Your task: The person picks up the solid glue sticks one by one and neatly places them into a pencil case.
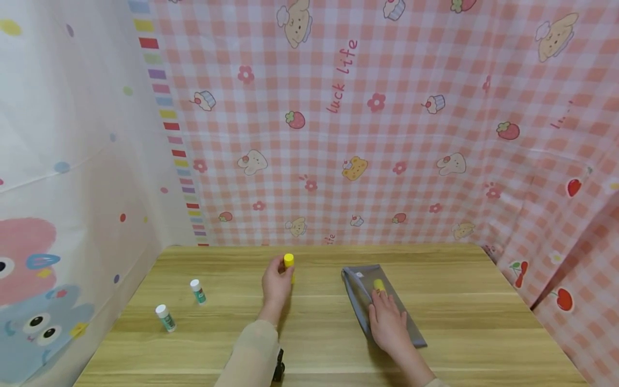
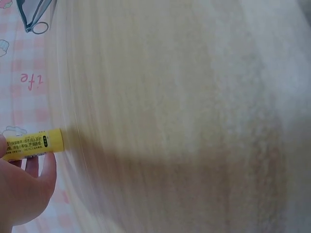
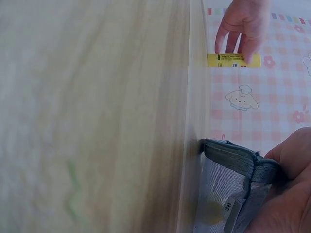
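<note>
Left hand grips one yellow tube; right hand touches one grey pouch at right — grip unclear — second yellow tube inside; two white-capped tubes stand left.

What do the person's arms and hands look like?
The left hand and right hand are bare, with no gloves. The left sleeve is long, loose and plain pale cream; a small black item shows beside it, unclear what. Only an edge of the similarly pale right sleeve shows.
</note>
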Tool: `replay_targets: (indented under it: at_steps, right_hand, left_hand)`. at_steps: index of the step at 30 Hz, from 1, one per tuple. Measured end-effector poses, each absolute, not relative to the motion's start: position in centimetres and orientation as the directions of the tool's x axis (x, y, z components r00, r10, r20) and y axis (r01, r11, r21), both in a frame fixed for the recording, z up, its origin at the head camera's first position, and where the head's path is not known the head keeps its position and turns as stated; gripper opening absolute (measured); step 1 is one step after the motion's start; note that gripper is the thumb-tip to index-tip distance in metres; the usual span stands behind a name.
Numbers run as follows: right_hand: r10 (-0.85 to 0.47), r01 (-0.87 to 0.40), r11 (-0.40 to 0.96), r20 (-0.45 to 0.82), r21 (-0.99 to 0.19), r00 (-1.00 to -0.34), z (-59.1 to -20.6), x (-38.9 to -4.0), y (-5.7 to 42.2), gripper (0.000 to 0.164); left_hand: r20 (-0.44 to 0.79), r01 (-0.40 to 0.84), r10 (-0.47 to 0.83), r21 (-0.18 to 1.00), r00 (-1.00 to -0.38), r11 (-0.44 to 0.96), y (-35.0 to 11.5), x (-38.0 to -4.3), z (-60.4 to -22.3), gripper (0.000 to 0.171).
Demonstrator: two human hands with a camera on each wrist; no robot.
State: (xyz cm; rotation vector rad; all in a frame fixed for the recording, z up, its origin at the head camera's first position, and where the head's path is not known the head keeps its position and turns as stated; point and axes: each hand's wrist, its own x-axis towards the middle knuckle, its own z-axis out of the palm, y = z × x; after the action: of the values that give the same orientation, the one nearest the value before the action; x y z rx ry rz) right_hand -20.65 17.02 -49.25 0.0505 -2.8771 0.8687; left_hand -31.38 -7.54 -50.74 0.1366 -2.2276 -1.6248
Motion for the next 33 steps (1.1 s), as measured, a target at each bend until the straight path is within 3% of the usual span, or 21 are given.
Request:
replay_targets:
  at_steps: [27,33]
  right_hand:
    - [0.008,-0.067,0.832,0.134,-0.55,-0.991,-49.3,-20.7,17.0,0.042]
    - [0.013,-0.06,0.831,0.127,-0.552,-0.992,-49.3,-20.8,17.0,0.042]
  left_hand:
    - [0.29,0.235,-0.173,0.93,-0.941,0.283,-5.6,-30.2,-50.6,0.023]
    - [0.255,0.209,-0.135,0.936,-0.958,0.285,-4.6,-29.8,-50.3,0.021]
